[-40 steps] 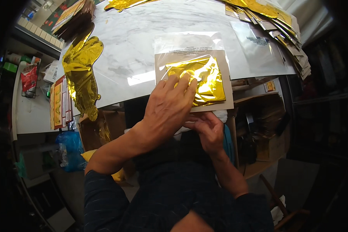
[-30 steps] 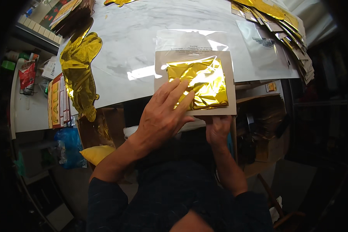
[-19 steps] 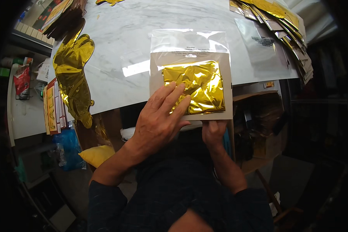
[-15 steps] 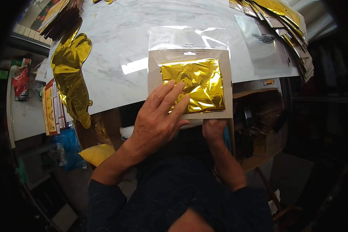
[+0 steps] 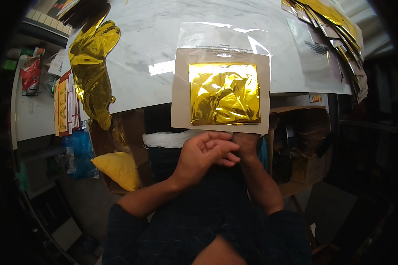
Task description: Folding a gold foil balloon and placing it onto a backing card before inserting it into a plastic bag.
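Note:
A beige card in a clear plastic bag [image 5: 181,88] reaches over the near edge of the table, its clear top part lying toward the far side. On the card rests a folded square of shiny gold foil [image 5: 225,95]. My right hand [image 5: 246,142] grips the package at its lower edge, with its fingers hidden beneath the card. Just below that edge is my left hand [image 5: 203,154], next to the right one. Its fingers are loosely curled and a little apart, with nothing visible in them.
A limp gold foil balloon [image 5: 93,66] hangs over the table's left edge. Stacked foil packages [image 5: 340,35] and clear bags [image 5: 311,53] lie at the far right. Below the marbled white table [image 5: 141,39] are cardboard boxes [image 5: 307,163], white cord [image 5: 168,139] and a yellow pillow-shaped thing [image 5: 117,169].
My left hand has lifted off the gold foil and come down toward me, beside the right hand. The foil now lies uncovered. My right hand keeps its hold, and the view has shifted slightly.

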`<action>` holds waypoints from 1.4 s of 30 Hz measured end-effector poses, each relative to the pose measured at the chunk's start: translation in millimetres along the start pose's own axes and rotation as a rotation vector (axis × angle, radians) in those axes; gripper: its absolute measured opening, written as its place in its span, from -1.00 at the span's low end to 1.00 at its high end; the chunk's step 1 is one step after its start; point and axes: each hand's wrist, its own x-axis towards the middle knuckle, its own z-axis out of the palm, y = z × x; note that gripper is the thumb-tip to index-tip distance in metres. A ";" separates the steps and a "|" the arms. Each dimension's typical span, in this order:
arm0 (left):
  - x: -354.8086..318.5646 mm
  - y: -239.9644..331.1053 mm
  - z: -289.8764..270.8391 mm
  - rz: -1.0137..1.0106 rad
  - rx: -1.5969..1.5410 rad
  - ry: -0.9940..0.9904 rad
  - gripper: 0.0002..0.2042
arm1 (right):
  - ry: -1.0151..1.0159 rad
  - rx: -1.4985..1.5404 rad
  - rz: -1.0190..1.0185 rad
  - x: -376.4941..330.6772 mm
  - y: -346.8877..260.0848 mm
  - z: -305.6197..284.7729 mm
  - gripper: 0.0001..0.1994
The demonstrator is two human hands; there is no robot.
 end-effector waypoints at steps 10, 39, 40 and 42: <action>7.2 -4.3 5.0 -0.083 -0.230 0.108 -0.65 | -0.036 0.186 0.094 -7.9 -7.4 -12.6 -0.83; -22.9 -20.5 -40.2 0.183 0.131 0.181 -0.50 | -0.327 0.757 0.360 -27.6 -20.1 -46.3 -0.75; -21.3 -14.3 -36.1 0.244 0.144 0.197 -0.45 | -0.341 0.753 0.368 -27.2 -20.6 -47.5 -0.76; -19.7 -8.4 -27.2 0.372 0.166 0.254 -0.41 | -0.365 0.747 0.374 -27.1 -21.0 -50.9 -0.76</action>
